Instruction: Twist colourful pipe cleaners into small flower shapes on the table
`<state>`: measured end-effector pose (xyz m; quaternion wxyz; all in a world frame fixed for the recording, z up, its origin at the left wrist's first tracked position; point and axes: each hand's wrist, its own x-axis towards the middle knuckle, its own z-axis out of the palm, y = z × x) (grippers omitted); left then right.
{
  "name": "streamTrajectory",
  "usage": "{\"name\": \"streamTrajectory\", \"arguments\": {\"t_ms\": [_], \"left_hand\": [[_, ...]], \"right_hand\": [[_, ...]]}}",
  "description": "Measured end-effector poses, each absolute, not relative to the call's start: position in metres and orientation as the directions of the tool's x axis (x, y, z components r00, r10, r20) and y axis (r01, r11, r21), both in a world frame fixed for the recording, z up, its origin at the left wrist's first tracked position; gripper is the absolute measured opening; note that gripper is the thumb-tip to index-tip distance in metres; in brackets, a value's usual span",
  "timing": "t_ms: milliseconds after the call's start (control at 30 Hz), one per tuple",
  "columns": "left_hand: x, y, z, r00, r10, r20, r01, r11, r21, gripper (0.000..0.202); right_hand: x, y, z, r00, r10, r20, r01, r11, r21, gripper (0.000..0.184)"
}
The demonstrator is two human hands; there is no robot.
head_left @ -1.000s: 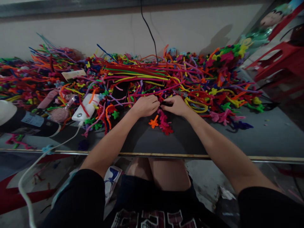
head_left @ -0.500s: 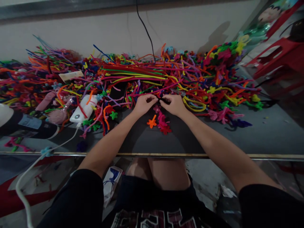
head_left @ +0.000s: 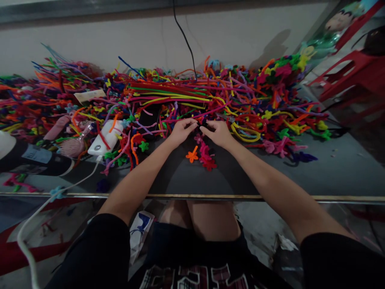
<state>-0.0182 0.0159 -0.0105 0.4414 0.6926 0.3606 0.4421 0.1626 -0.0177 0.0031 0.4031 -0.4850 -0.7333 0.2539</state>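
Left hand (head_left: 180,131) and right hand (head_left: 219,133) pinch a small dark pipe-cleaner piece (head_left: 203,127) between narrowed fingers; twisting it tightly needs firm grip.

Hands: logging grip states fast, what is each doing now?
Left hand: pinched shut on a dark pipe cleaner.
Right hand: pinched shut on the same piece.

One white power bank (head_left: 106,137), one pink hairbrush (head_left: 69,146), one orange flower (head_left: 192,154).

Multicoloured pipe cleaners (head_left: 180,96): red, yellow, orange, green, purple. Orange flower (head_left: 192,155), magenta-red flowers (head_left: 206,156) at 6 o'clock of them. Grey bench (head_left: 331,176). White power bank (head_left: 106,136). Red chair (head_left: 355,76).
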Motion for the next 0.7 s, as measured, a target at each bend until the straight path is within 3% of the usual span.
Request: {"name": "streamTrajectory", "arguments": {"t_ms": [167,700], "left_hand": [[-0.0178,0.0180,-0.0136,0.353,0.911,0.213,-0.006,-0.226,0.974,0.037],[-0.0133,0.0144,-0.0096,0.349,0.907,0.237,0.056,-0.273,0.960,0.029]], "right_hand": [[0.1614,-0.0187,0.0038,-0.188,0.917,0.353,0.468,0.400,-0.788,0.035],[0.1627,-0.0147,-0.0023,-0.143,0.934,0.327,0.479,0.354,-0.803,0.033]]}}
